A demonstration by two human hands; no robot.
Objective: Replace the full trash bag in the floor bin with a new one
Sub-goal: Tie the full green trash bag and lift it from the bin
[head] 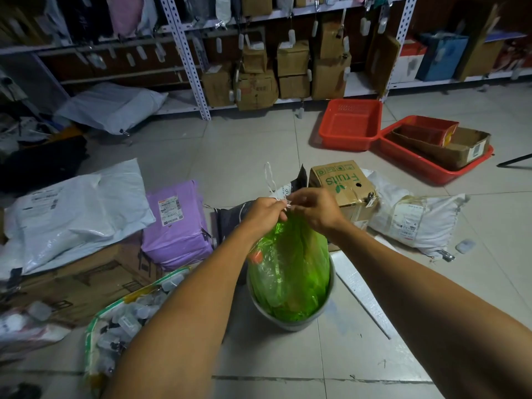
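— Two hands on one knot? Why both up there?

— The green trash bag (288,272) sits in the grey floor bin (290,319), bulging above the rim, and its neck is gathered to a point. The left hand (266,210) is clenched round that gathered neck just above the bag, I'd say to keep the mouth closed. The right hand (312,207) pinches a thin white string (269,180) against the neck; a loop of it stands up above the knuckles. It looks like tying off, so nothing spills when the bag is lifted.

— So the bag is not out yet?

— No, it stands in the bin, upright, the bin wall around its lower half. I see no new bag anywhere.

— What crowds the spot?

— Plenty. A purple parcel (175,223) and a large white parcel (77,208) lie to the left, a dark packet just behind the bin, and a "Fruits" carton (342,187) close behind on the right. A woven sack of small bottles (126,318) lies near the bin's left side.

— Room to lift?

— Straight up is free; setting it down sideways looks cramped, though the floor to the near right is mostly bare.
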